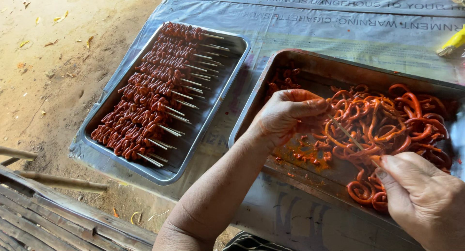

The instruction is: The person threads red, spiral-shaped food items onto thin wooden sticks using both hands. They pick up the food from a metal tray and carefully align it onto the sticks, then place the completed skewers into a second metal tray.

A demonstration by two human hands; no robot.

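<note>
My left hand (286, 116) is curled over the near left part of a metal tray (310, 62) holding red marinated coiled strips (392, 120); its fingers pinch the tip of a thin bamboo skewer (351, 138). My right hand (424, 197) grips the skewer's other end at the tray's near right, touching a few strips (365, 193). The skewer runs slantwise between both hands, bare along its visible length.
A second metal tray (213, 106) to the left carries several rows of finished red meat skewers (145, 101). Both trays rest on a printed plastic sheet (300, 23). Dirt ground (53, 62) lies left; bamboo slats (43, 217) sit at lower left. A yellow object (455, 42) is far right.
</note>
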